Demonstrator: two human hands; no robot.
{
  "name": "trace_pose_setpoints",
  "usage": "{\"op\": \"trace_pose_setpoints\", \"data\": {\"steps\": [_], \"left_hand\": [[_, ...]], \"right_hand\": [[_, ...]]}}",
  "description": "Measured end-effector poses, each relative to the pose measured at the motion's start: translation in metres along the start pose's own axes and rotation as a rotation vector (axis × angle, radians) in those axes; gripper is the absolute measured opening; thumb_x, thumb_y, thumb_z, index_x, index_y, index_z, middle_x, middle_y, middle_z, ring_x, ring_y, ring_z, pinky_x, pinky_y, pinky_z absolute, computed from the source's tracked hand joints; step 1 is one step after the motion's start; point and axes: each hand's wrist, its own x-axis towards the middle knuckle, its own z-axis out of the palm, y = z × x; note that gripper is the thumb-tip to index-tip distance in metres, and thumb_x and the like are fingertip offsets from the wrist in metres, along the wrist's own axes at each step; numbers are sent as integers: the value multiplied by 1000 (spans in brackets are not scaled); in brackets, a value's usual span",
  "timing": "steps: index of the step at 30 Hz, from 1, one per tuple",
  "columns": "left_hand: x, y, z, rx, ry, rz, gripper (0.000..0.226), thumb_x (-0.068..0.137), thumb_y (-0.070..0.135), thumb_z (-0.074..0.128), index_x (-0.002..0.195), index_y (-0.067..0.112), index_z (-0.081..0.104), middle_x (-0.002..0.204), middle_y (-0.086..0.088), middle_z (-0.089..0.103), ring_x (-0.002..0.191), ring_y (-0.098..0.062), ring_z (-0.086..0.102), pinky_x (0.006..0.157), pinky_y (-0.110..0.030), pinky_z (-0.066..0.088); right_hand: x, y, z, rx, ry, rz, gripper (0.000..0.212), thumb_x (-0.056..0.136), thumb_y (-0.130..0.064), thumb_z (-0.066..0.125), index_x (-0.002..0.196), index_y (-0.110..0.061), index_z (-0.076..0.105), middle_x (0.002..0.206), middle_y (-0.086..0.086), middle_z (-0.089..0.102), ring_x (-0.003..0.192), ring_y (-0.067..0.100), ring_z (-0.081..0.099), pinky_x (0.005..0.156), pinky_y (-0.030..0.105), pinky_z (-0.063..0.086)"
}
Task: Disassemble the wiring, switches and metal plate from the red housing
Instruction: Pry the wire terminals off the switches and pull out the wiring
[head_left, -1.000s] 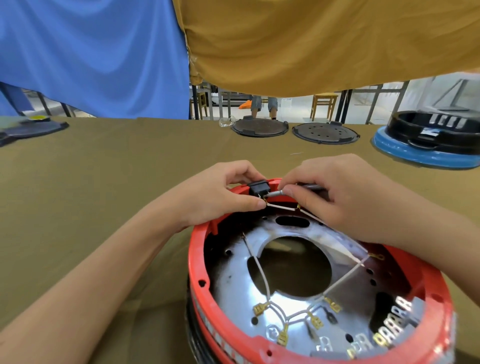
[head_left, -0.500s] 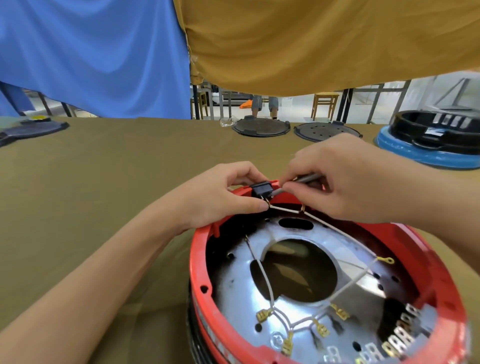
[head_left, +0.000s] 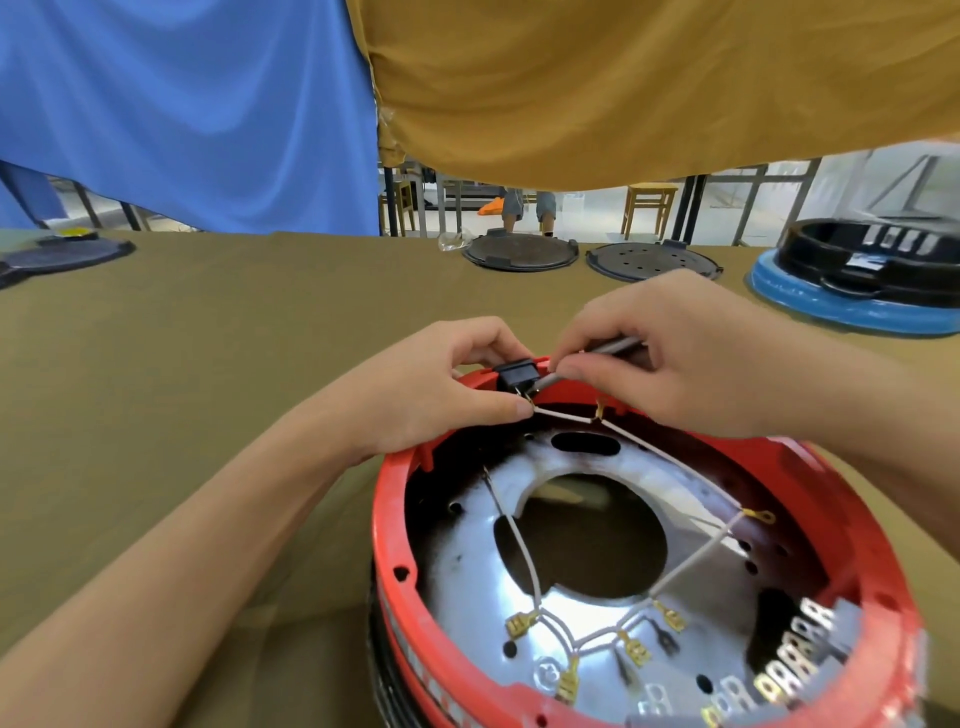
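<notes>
The round red housing (head_left: 387, 525) sits open side up at the lower right, with a shiny metal plate (head_left: 467, 571) inside it. White wires (head_left: 524, 556) with brass terminals cross the plate. A black switch (head_left: 516, 375) sits at the housing's far rim. My left hand (head_left: 436, 384) pinches the switch and the wire at its base. My right hand (head_left: 670, 353) grips a thin grey metal tool (head_left: 615, 345), its tip at the switch's right side.
Olive cloth covers the table (head_left: 208, 338). Two dark round lids (head_left: 519, 252) lie at the far edge. A black and blue housing (head_left: 857, 280) stands at the far right, a dark lid (head_left: 57, 257) at the far left. Blue and mustard cloths hang behind.
My right hand has lifted a little, tilting the tool's handle up. The wire with the ring terminal has risen and pulled straighter. The view has shifted slightly left.
</notes>
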Motion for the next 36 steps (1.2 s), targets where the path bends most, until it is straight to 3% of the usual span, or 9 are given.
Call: {"op": "trace_pose_setpoints", "data": {"steps": [3,9,12,16,19,23,30,34,36], "left_hand": [[0,0,0,-7,1,3,22,87,23,76,106,24,66,105,14,73,99,-9,68,99,-45,50],[1,-2,0,-31,-8,-12,23,86,26,77,105,25,66,108,13,73,104,-7,67,104,-48,46],[1,-3,0,-56,-9,-13,22,85,23,78,104,25,66,104,16,73,99,-3,67,101,-43,47],[1,-3,0,-58,5,-7,31,81,27,80,107,20,67,109,11,72,108,-6,65,107,-43,43],[1,-2,0,-46,-3,-6,20,85,22,78,101,26,66,105,14,72,103,-6,66,106,-47,44],[0,0,0,-12,-2,-7,21,85,25,76,104,26,65,106,16,72,102,-4,66,104,-46,45],[0,1,0,-26,-6,-20,22,86,23,76,106,24,66,107,13,73,101,-7,68,103,-48,47],[0,-1,0,-36,-4,-15,21,86,23,76,104,25,66,107,14,73,101,-4,67,105,-46,46],[0,-1,0,-45,-1,0,25,85,24,78,107,23,66,110,11,73,108,-6,65,108,-46,42]], "right_hand": [[8,10,-6,79,-23,22,29,87,-46,52,93,-31,77,79,-7,73,67,20,65,67,42,52],[16,12,-11,109,-18,2,17,91,-32,63,85,-27,78,71,-3,71,64,16,63,63,31,50],[13,1,-10,-99,-15,-99,24,92,-35,55,90,-27,77,71,-10,69,64,4,60,64,13,44],[14,-17,-1,-389,-42,-181,35,92,-38,38,92,-23,70,78,-6,63,70,14,52,70,32,44],[11,-12,-5,-304,-39,-165,32,94,-37,45,91,-21,72,75,-5,65,69,14,56,72,35,48],[12,5,-8,-65,-2,-99,20,93,-34,59,92,-26,77,75,-8,72,67,12,62,66,23,45],[19,15,-11,128,-33,8,16,93,-28,64,84,-27,77,77,-3,73,75,22,66,74,42,50],[15,-1,-13,-92,-24,-74,16,93,-29,62,87,-27,77,65,-13,67,63,5,61,63,18,47],[14,-13,-10,-279,-44,-124,19,94,-31,56,92,-25,75,72,-8,66,67,10,60,69,29,51]]}}
